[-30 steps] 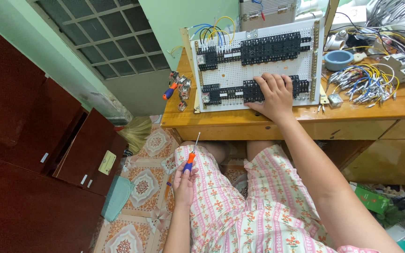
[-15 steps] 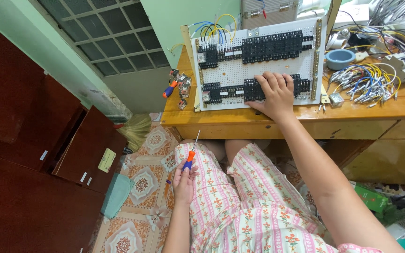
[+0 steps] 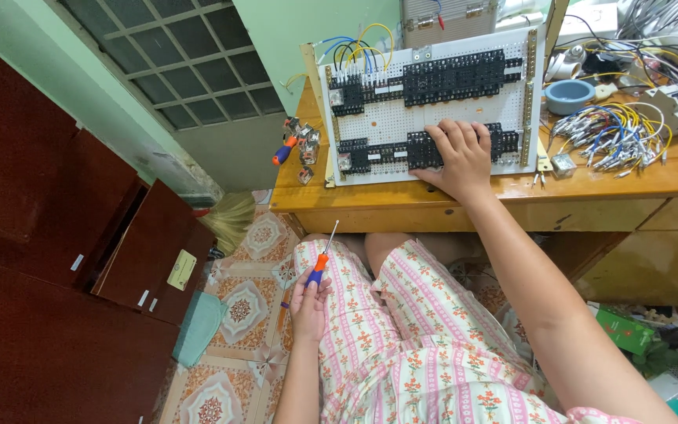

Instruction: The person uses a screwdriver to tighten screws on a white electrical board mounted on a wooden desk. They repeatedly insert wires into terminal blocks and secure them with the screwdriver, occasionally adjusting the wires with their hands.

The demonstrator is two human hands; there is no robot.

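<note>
Wooden workbench (image 3: 464,200) carrying a white perforated wiring board (image 3: 433,106) fitted with black terminal blocks. Right hand (image 3: 458,157), fingers spread, lies flat on the board's lower block row; loose wires (image 3: 614,133) lie right of the board. Left hand (image 3: 310,302), below the bench over the lap, pinches an orange-and-blue screwdriver (image 3: 319,263), tip up.

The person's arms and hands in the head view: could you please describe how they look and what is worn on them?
Both arms are bare, with no sleeves or gloves showing. The left hand and right hand show no rings, watch or bracelet that I can make out. The fingers are uncovered. The lap shows pink-striped, floral-patterned clothing.
</note>
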